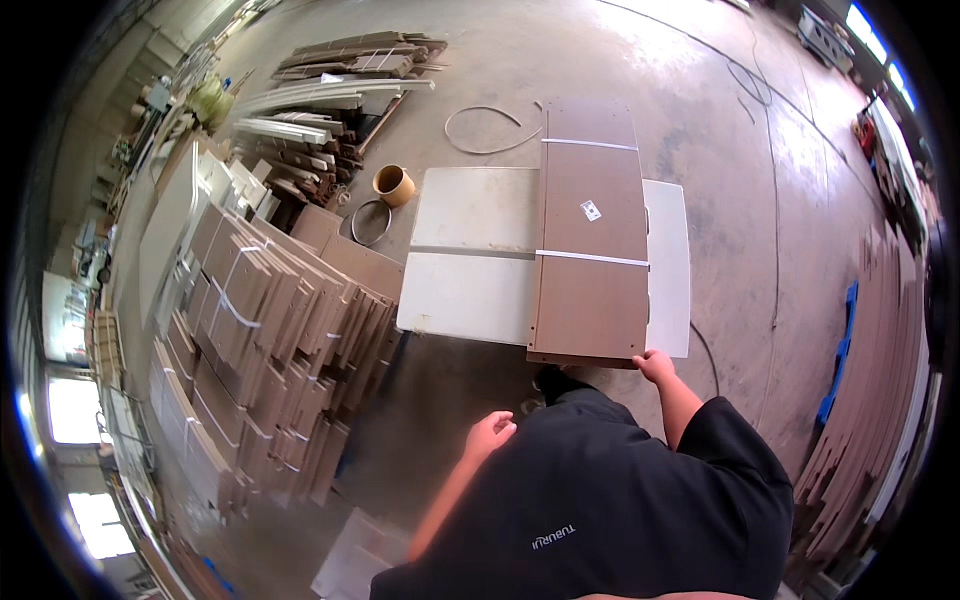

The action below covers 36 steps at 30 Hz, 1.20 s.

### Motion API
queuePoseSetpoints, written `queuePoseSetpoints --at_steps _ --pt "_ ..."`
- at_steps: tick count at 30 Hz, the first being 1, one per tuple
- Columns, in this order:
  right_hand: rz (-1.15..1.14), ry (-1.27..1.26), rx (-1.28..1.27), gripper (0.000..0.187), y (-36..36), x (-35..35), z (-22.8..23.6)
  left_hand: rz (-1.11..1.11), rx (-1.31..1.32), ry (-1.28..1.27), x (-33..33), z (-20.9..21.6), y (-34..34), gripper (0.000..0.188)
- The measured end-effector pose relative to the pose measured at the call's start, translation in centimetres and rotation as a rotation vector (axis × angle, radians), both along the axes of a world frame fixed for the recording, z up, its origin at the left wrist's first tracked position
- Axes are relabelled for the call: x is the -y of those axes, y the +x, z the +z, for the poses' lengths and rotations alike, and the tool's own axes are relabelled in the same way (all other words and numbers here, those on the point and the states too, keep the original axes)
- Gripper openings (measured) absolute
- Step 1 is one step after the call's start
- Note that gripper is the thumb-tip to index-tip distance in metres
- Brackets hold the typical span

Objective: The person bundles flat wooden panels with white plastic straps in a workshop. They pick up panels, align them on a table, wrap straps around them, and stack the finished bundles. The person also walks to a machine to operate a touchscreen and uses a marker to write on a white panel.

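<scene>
A long bundle of brown panels [590, 200], bound with two pale straps and marked with a small white label, lies across a white folding table [470, 295]. Its near end juts past the table's edge toward me. At the near right corner of this bundle, my right hand [655, 366] is closed on the edge, with the fingertips partly hidden. My left hand [490, 436] hangs in front of my body, left of the bundle's end. Its fingers are loosely bent and nothing shows in them; it touches neither the table nor the panels.
Strapped stacks of brown panels [270, 340] stand to my left. Beyond them are piles of boards and white strips [330, 95], a roll of tape [394, 185] and a ring [371, 222]. Long brown boards [860, 380] lie at right. A loose strap [485, 130] curls on the floor.
</scene>
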State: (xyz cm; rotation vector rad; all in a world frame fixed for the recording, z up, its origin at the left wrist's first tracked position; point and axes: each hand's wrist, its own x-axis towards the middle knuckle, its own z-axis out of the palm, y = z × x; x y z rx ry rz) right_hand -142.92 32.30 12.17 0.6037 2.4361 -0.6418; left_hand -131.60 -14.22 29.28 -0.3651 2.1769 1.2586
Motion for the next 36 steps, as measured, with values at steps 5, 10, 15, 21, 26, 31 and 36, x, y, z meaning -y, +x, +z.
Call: queuePoseSetpoints --at_steps 5,10,15,21,26,31,36 --pt "0.213 0.069 0.002 0.057 0.3 -0.4 2.4 0.164 0.041 0.209 -1.3 -7.0 6.9 0.043" --pt "0.311 -0.088 0.017 0.047 0.9 -0.8 4.6 0.297 0.018 0.269 -3.4 -8.8 9.0 0.041" --pt "0.285 -0.202 0.162 0.047 -0.1 -5.8 -2.2 0.288 -0.050 0.227 -6.0 -11.4 6.0 0.033" --pt "0.320 -0.461 0.137 0.034 -3.8 -4.8 4.3 0.722 0.143 0.463 -12.2 -13.8 1.1 0.019" --pt "0.214 -0.583 0.225 0.029 -5.9 -10.0 4.5 0.716 0.333 0.250 -17.8 -17.7 -4.6 0.048" --pt "0.343 -0.399 0.283 0.034 -6.7 -17.4 6.2 1.022 0.275 0.415 -23.8 -17.6 -9.4 0.069" --pt "0.292 -0.289 0.296 0.036 -7.4 -24.2 3.6 1.193 0.265 0.583 -26.2 -18.6 -11.4 0.068"
